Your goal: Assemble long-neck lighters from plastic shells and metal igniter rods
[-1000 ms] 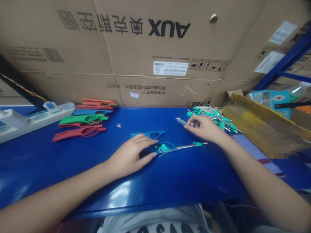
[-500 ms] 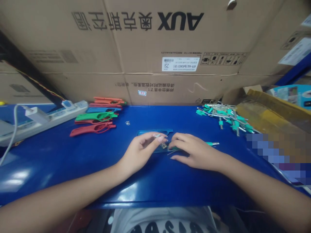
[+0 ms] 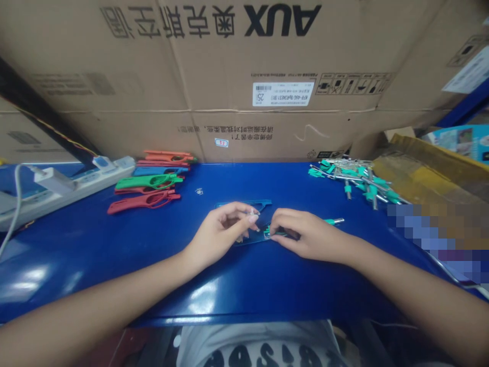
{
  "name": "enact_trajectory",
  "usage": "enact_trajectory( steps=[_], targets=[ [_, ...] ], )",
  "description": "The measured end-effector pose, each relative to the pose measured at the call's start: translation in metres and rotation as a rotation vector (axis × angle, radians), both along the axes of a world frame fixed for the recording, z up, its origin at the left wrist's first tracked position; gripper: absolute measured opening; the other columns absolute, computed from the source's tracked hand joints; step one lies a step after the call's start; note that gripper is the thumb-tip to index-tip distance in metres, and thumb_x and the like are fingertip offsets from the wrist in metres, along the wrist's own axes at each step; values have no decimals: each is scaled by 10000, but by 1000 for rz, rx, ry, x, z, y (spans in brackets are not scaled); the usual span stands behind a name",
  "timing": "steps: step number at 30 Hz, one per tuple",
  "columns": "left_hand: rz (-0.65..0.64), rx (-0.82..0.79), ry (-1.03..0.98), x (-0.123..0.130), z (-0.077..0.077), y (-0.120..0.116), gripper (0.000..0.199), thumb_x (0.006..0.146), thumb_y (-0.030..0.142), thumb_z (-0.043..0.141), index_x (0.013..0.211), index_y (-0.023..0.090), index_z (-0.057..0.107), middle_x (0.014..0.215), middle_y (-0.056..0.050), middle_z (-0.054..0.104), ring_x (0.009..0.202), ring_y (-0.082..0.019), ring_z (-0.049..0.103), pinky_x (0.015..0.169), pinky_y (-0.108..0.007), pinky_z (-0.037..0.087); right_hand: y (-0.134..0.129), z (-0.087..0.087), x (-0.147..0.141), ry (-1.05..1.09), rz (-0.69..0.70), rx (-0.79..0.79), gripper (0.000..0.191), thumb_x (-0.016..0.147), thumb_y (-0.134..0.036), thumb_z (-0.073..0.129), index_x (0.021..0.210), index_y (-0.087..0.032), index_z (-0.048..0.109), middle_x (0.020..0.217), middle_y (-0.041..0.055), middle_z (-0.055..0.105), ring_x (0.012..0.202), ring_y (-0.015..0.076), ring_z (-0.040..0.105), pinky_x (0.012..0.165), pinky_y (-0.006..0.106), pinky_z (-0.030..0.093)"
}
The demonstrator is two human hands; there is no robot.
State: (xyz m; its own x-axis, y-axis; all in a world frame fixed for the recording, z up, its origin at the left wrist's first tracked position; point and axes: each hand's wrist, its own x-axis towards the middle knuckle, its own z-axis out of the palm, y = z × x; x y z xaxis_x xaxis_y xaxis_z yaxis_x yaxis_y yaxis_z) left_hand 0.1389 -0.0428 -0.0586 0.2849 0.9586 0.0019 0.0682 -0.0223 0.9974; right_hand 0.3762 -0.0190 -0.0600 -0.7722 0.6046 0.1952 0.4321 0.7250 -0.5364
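Observation:
Between my hands, a blue plastic lighter shell [image 3: 263,203] lies on the blue tabletop, mostly covered by my fingers. My left hand [image 3: 225,224] is over its left part, thumb and fingers closed around a small pale piece [image 3: 252,213] that is too small to name. My right hand [image 3: 305,232] pinches the near end of a lighter nozzle, a metal tube with a green plastic part [image 3: 334,221] that points to the right. The green end of that nozzle shows at my right fingertips, and its middle is hidden under the hand.
Red, orange, green and blue lighter shells [image 3: 145,200] are stacked at the left beside a white power strip [image 3: 95,178]. Several green-and-metal nozzles [image 3: 355,178] lie piled at the right, near a taped carton [image 3: 416,168]. A tiny white part [image 3: 199,191] rests behind my left hand. A large cardboard box [image 3: 214,81] stands along the back.
My right thumb and fingers have closed on the nozzle's green end. My left fingers have curled further in, and the clear piece beneath them is now mostly hidden. The view has tilted slightly.

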Motion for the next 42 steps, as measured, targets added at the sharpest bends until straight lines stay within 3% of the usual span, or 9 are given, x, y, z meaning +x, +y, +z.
enact_trajectory(
  steps=[8, 11, 15, 17, 25, 29, 32, 42],
  targets=[
    [-81, 0, 145, -2, 5, -2, 344, 929, 432, 611, 1113, 171, 739, 886, -48, 734, 709, -133, 587, 682, -257, 491, 4, 1, -1, 116, -137, -185, 79, 902, -244, 632, 874, -179, 667, 625, -44, 550, 506, 73, 455, 529, 214, 381],
    [-84, -25, 108, -4, 4, -2, 336, 926, 406, 611, 1131, 181, 752, 902, -49, 729, 710, -133, 579, 678, -258, 498, 6, 1, 1, 139, -202, -351, 118, 893, -299, 652, 887, -181, 656, 525, -72, 508, 461, 75, 469, 497, 209, 385],
    [-112, -94, 41, -4, 5, -2, 328, 892, 392, 665, 1114, 174, 768, 899, -59, 737, 711, -135, 593, 675, -260, 520, 7, 1, 2, 227, -225, -654, 241, 885, -400, 674, 961, -180, 609, 505, -65, 564, 432, 105, 552, 476, 228, 471],
    [-133, -146, 27, -3, 6, -2, 324, 880, 392, 690, 1098, 168, 772, 886, -61, 744, 697, -130, 599, 671, -257, 528, 7, 1, 2, 253, -220, -719, 278, 874, -422, 686, 971, -172, 609, 515, -52, 591, 446, 113, 578, 484, 237, 503],
    [-135, -201, 81, -2, 0, 1, 289, 829, 349, 746, 1049, 164, 775, 945, -71, 781, 759, -157, 666, 701, -282, 565, 10, -7, 1, 238, -164, -668, 282, 889, -434, 679, 923, -154, 674, 590, -39, 585, 449, 83, 545, 445, 209, 480],
    [-139, -182, 78, -3, -3, 2, 281, 823, 347, 752, 1031, 157, 762, 926, -68, 776, 765, -158, 679, 714, -286, 575, 12, -8, 0, 274, -75, -497, 238, 898, -390, 681, 907, -158, 734, 809, 21, 645, 555, 68, 533, 494, 206, 429],
    [-148, -160, 85, -2, -5, 2, 271, 830, 351, 746, 1022, 161, 758, 906, -57, 773, 757, -155, 682, 722, -289, 580, 12, -8, -1, 280, -37, -402, 219, 916, -364, 665, 922, -168, 763, 819, 30, 650, 625, 86, 524, 538, 215, 404],
    [-147, -116, 134, 1, -7, -1, 277, 848, 341, 732, 1036, 142, 772, 906, -56, 783, 741, -147, 689, 743, -287, 588, 10, -8, -2, 290, -37, -415, 229, 933, -339, 641, 991, -164, 778, 850, 41, 657, 651, 96, 538, 547, 224, 390]
  ],
)
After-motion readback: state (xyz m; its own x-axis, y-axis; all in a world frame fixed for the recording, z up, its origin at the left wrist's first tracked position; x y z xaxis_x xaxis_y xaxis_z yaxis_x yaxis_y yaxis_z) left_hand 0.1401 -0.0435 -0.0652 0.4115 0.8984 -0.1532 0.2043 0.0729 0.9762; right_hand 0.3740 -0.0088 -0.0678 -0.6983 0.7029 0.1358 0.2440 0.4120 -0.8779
